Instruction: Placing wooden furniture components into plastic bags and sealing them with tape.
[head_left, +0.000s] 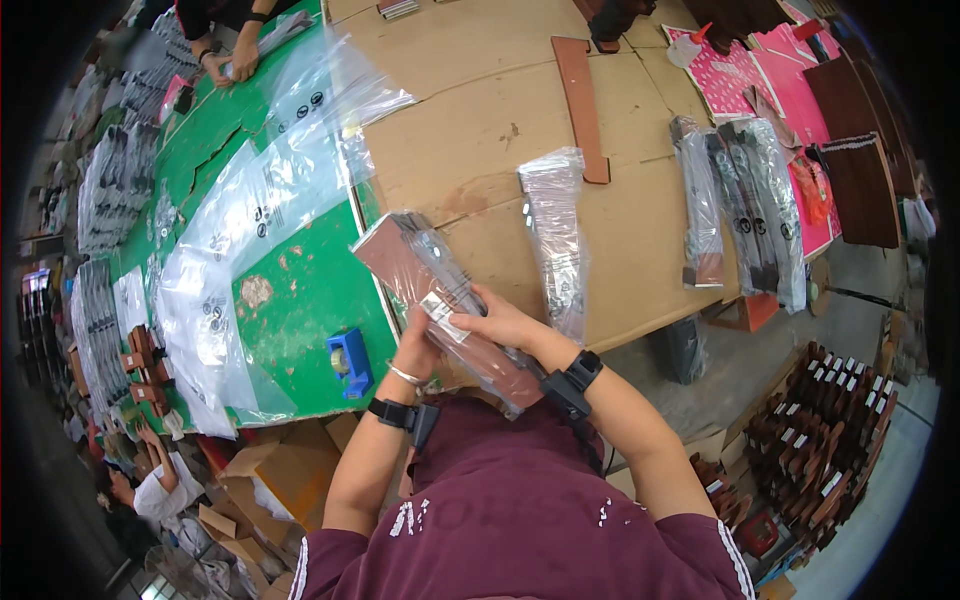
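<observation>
Head view: clock directions are taken from the two hands, near the middle.
Left fingers: the left hand [418,352] is clamped on the left long side of the wrapped parcel [398,258], its thumb near the label; the other fingers are mostly hidden by the parcel.
Right fingers: the right hand [505,324] grips the opposite side, thumb laid across the upper face and pointing toward 9 o'clock, index finger slightly apart from it.
Parcel label: a small white label [437,311] sits on the upper face, close to both thumbs; its print is too small to read.
Other printing: the clear plastic bags [205,325], spread from 9 to 11 o'clock, carry black symbols and small illegible lines.
Parcel looks: reddish-brown, long, flat pieces in glossy, creased clear film, with greyer film along the right side.
Parcel place: tilted from 11 to 5 o'clock, its far end over the edge of the worktop [455,150], its near end by the person's torso.
Worktop, 1 to 2 o'clock: another wrapped parcel [555,235] and, farther off, a bare brown strip [578,105].
Worktop, 2 o'clock: a row of film-wrapped bundles [760,205].
Green surface, between 8 and 9 o'clock: a blue tape dispenser [349,362].
Between 10 and 11 o'clock: a co-worker's hands [243,62], well apart.
</observation>
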